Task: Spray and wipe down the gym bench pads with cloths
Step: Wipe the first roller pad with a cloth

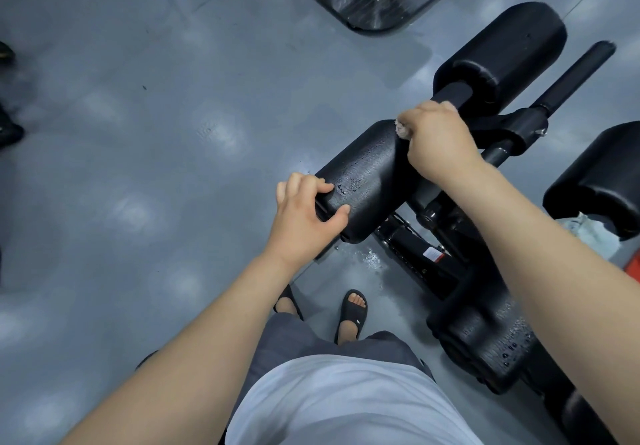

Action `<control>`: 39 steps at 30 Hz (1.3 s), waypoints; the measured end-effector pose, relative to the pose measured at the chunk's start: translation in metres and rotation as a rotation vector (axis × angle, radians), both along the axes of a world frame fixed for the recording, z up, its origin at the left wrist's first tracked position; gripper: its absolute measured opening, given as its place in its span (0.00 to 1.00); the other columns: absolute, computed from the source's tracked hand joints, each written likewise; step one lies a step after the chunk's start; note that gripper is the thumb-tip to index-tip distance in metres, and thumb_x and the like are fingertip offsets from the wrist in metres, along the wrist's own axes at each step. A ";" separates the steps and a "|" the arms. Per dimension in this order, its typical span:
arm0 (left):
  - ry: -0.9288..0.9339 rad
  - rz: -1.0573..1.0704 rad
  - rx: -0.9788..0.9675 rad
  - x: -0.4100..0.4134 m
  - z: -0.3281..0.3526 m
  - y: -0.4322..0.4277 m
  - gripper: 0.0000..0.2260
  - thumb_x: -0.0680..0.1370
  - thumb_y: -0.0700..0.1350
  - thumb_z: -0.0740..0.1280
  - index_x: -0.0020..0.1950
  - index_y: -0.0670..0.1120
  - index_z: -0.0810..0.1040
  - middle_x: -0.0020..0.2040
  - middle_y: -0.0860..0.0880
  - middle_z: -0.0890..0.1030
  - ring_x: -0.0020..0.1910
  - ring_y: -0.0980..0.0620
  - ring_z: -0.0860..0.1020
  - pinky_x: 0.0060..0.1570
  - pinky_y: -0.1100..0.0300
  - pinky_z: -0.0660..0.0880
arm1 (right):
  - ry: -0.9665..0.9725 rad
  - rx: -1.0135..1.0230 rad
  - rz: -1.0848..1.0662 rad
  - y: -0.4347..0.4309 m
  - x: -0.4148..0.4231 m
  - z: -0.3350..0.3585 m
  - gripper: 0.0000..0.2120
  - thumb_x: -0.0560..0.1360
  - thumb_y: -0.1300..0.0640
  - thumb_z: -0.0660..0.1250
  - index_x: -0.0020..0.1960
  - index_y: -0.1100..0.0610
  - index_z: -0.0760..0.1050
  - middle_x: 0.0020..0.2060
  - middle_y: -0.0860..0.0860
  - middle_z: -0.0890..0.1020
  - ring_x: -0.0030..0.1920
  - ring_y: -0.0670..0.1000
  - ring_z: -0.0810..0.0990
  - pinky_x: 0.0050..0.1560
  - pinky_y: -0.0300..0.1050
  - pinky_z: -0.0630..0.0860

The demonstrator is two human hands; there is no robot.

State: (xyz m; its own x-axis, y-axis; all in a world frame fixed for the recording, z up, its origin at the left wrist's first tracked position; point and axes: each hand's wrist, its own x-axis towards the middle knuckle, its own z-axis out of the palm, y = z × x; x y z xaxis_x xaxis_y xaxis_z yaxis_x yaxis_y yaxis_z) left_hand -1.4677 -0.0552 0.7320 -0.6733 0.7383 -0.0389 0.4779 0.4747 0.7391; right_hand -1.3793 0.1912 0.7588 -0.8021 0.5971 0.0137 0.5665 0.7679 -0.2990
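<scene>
Two hands meet one wet black cylindrical pad point(367, 171). The left hand point(304, 212) clasps its near end. The right hand point(440, 139) clutches a beige cloth point(402, 130) against it.

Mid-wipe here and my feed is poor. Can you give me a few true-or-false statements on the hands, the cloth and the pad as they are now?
1. The left hand grips the near end of the roller pad. True.
2. The right hand is empty. False: it holds a cloth against the pad's far end.
3. Droplets sit on the pad's surface. True.
4. The floor under the pad is dry. False: a small puddle lies just below it.
5. The person is barefoot. False: they wear black sandals.
</scene>
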 end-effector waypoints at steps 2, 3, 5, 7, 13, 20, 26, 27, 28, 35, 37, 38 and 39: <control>-0.005 0.008 0.012 0.000 -0.002 0.000 0.17 0.73 0.55 0.74 0.57 0.51 0.76 0.54 0.58 0.69 0.60 0.53 0.66 0.56 0.76 0.61 | 0.025 0.022 0.064 -0.014 -0.002 -0.001 0.13 0.70 0.69 0.60 0.41 0.52 0.73 0.42 0.50 0.75 0.46 0.59 0.70 0.47 0.53 0.73; -0.008 0.011 0.013 0.000 -0.002 0.000 0.17 0.73 0.54 0.74 0.57 0.50 0.76 0.54 0.57 0.69 0.60 0.53 0.66 0.56 0.76 0.61 | 0.037 0.021 0.097 -0.023 -0.003 -0.003 0.13 0.70 0.70 0.60 0.41 0.52 0.72 0.42 0.49 0.77 0.45 0.59 0.71 0.47 0.53 0.73; -0.008 0.013 0.013 0.001 -0.004 -0.001 0.17 0.73 0.54 0.74 0.57 0.50 0.76 0.54 0.57 0.69 0.60 0.52 0.66 0.56 0.74 0.61 | 0.065 -0.006 0.166 -0.044 -0.004 -0.004 0.14 0.68 0.70 0.60 0.42 0.52 0.73 0.43 0.48 0.79 0.45 0.57 0.69 0.46 0.53 0.73; 0.002 0.017 0.023 0.000 -0.004 0.000 0.17 0.73 0.53 0.75 0.57 0.50 0.76 0.54 0.57 0.69 0.60 0.51 0.67 0.56 0.75 0.62 | 0.077 -0.044 0.247 -0.063 -0.004 -0.005 0.14 0.69 0.70 0.61 0.45 0.54 0.77 0.47 0.49 0.81 0.46 0.54 0.68 0.48 0.53 0.74; 0.012 0.006 0.018 -0.001 -0.002 0.000 0.17 0.72 0.53 0.75 0.57 0.49 0.76 0.54 0.57 0.70 0.59 0.51 0.67 0.56 0.77 0.61 | 0.061 -0.096 0.337 -0.052 0.000 -0.002 0.16 0.70 0.66 0.59 0.48 0.53 0.81 0.59 0.48 0.82 0.55 0.57 0.77 0.56 0.53 0.75; -0.043 0.008 0.008 -0.001 0.000 -0.002 0.16 0.74 0.52 0.76 0.57 0.51 0.77 0.54 0.58 0.70 0.61 0.54 0.66 0.56 0.79 0.59 | -0.018 -0.034 0.132 -0.039 -0.005 0.016 0.16 0.65 0.71 0.56 0.39 0.50 0.71 0.40 0.47 0.77 0.45 0.59 0.73 0.47 0.51 0.73; -0.049 0.020 0.010 -0.001 -0.001 -0.002 0.16 0.73 0.53 0.75 0.57 0.52 0.76 0.54 0.58 0.70 0.60 0.55 0.66 0.55 0.78 0.61 | 0.036 -0.154 0.378 -0.080 0.003 0.016 0.14 0.70 0.68 0.60 0.45 0.53 0.78 0.47 0.46 0.80 0.47 0.54 0.70 0.48 0.51 0.74; -0.052 0.020 0.006 0.000 -0.001 -0.002 0.16 0.73 0.53 0.75 0.57 0.51 0.77 0.54 0.57 0.70 0.60 0.55 0.66 0.55 0.78 0.61 | 0.048 -0.153 0.378 -0.077 0.004 0.017 0.14 0.71 0.67 0.61 0.48 0.54 0.81 0.49 0.47 0.80 0.48 0.55 0.71 0.50 0.51 0.75; -0.057 0.017 0.004 0.000 -0.001 -0.002 0.16 0.74 0.52 0.75 0.58 0.51 0.77 0.55 0.57 0.71 0.60 0.55 0.66 0.56 0.78 0.61 | 0.073 -0.141 0.345 -0.071 0.006 0.017 0.14 0.72 0.66 0.62 0.50 0.53 0.82 0.51 0.48 0.80 0.50 0.56 0.73 0.52 0.52 0.76; -0.111 -0.015 0.088 -0.004 -0.003 -0.010 0.10 0.79 0.43 0.69 0.59 0.53 0.79 0.58 0.55 0.75 0.62 0.54 0.70 0.64 0.53 0.71 | 0.054 -0.057 0.040 -0.046 0.012 0.020 0.12 0.75 0.66 0.62 0.54 0.59 0.80 0.48 0.55 0.73 0.52 0.63 0.74 0.52 0.51 0.74; -0.126 -0.015 0.104 -0.006 -0.002 -0.012 0.12 0.79 0.40 0.67 0.59 0.53 0.79 0.59 0.57 0.76 0.63 0.55 0.72 0.64 0.52 0.72 | 0.072 -0.077 0.116 -0.056 0.013 0.021 0.10 0.73 0.66 0.63 0.50 0.58 0.80 0.45 0.51 0.72 0.49 0.63 0.75 0.49 0.51 0.76; -0.136 -0.008 0.118 -0.007 -0.002 -0.013 0.13 0.79 0.40 0.66 0.60 0.53 0.79 0.59 0.58 0.75 0.63 0.55 0.73 0.64 0.51 0.73 | 0.078 -0.092 0.152 -0.060 0.013 0.021 0.09 0.72 0.65 0.64 0.49 0.57 0.79 0.45 0.51 0.72 0.47 0.62 0.76 0.47 0.52 0.77; -0.154 0.007 0.135 -0.008 -0.001 -0.013 0.13 0.78 0.39 0.65 0.61 0.52 0.78 0.59 0.58 0.75 0.62 0.55 0.74 0.64 0.50 0.74 | 0.080 -0.099 0.185 -0.065 0.015 0.020 0.08 0.71 0.65 0.65 0.48 0.57 0.79 0.45 0.51 0.72 0.46 0.62 0.76 0.46 0.52 0.77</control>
